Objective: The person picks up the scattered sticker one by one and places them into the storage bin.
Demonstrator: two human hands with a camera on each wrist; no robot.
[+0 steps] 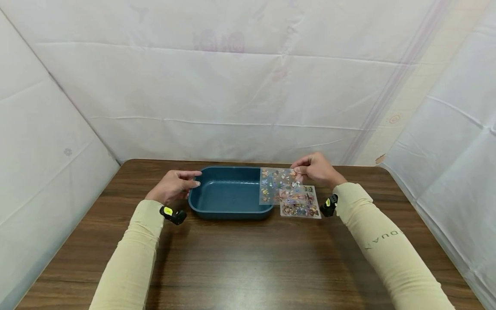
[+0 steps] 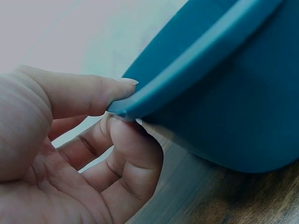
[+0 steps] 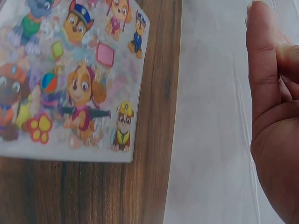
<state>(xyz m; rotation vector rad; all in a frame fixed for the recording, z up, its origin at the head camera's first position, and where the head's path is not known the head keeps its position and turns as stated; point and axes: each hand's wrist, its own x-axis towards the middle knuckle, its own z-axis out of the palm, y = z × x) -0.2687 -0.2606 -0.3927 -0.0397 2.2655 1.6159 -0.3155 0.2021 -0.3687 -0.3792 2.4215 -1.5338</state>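
Note:
My left hand pinches the left rim of a dark blue plastic basin. In the left wrist view, the thumb lies over the basin's rim, with curled fingers beneath. At the basin's right end, my right hand holds a clear sticker sheet by its upper right corner. That sheet overlaps the basin's right side. Partly under it, more cartoon sticker sheets lie on the table; their puppy pictures show large in the right wrist view, where the right hand is partly cut off.
The brown wooden table carries the basin near its back edge. White sheeting hangs behind and on both sides of the table.

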